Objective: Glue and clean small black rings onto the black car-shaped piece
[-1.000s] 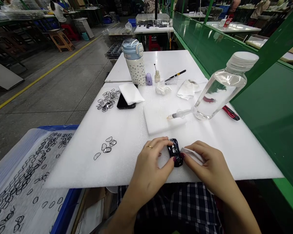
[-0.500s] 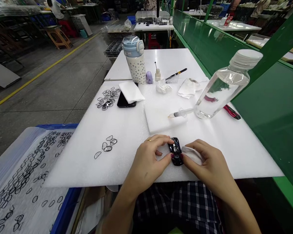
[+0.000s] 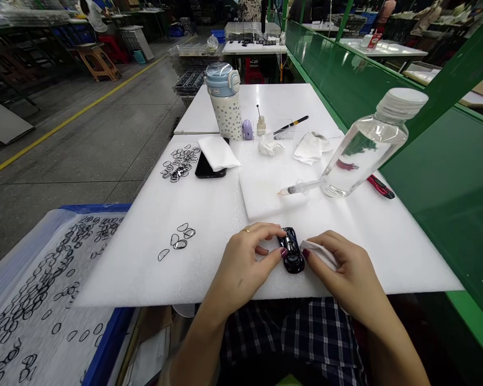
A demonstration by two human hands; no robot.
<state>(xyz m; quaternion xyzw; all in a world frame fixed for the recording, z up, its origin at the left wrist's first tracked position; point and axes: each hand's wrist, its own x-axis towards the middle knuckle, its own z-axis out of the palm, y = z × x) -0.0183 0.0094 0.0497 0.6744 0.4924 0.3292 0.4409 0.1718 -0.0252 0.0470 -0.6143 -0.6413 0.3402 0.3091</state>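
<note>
A glossy black toy car (image 3: 293, 256) sits on the white foam sheet near its front edge. My left hand (image 3: 247, 262) grips the car's left side between thumb and fingers. Just to the right, my right hand (image 3: 342, 265) is closed on a folded white cloth (image 3: 322, 253), its thumb tip close to the car's side. Beyond the hands, a syringe (image 3: 301, 187) with a clear barrel lies on a smaller white foam pad (image 3: 261, 201). Several thin black rings (image 3: 180, 244) lie loose to the left of my left hand.
A clear bottle of liquid (image 3: 366, 150) stands at the right, with a red cutter (image 3: 381, 187) behind it. A dotted tumbler (image 3: 227, 112) stands at the back, near a phone (image 3: 209, 169) under folded tissue. A blue-edged tray (image 3: 118, 332) of black rings is at the left.
My right thumb has drawn back slightly to the right from the car, taking the cloth along, so more of the car shows. My left hand keeps its hold.
</note>
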